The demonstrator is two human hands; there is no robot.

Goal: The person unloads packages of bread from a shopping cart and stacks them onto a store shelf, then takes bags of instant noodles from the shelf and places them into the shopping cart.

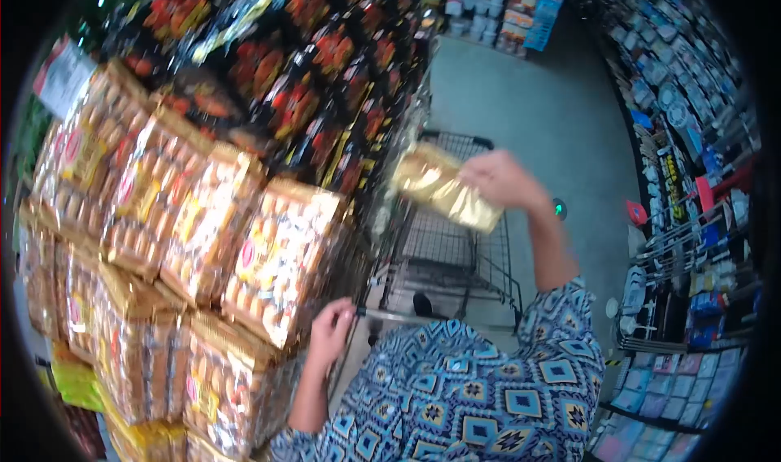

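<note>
A shiny gold packet [443, 187] hangs over the shopping cart [439, 238], gripped at its right end by my right hand [500, 179]. My left hand [332, 325] is closed at the left end of the cart's handle bar [390, 315], beside the stacked packs; whether its fingers wrap the bar is too small to tell. Clear packs of biscuits with gold edges [281, 259] stand in rows just left of that hand. The wire basket of the cart shows below the gold packet.
Black packages with red pictures [293, 96] fill the upper left. Grey floor [529, 96] runs ahead of the cart. Shelves with hanging goods [675, 112] line the right side, with packets [667, 389] at the lower right. A white sign [65, 80] stands at the far left.
</note>
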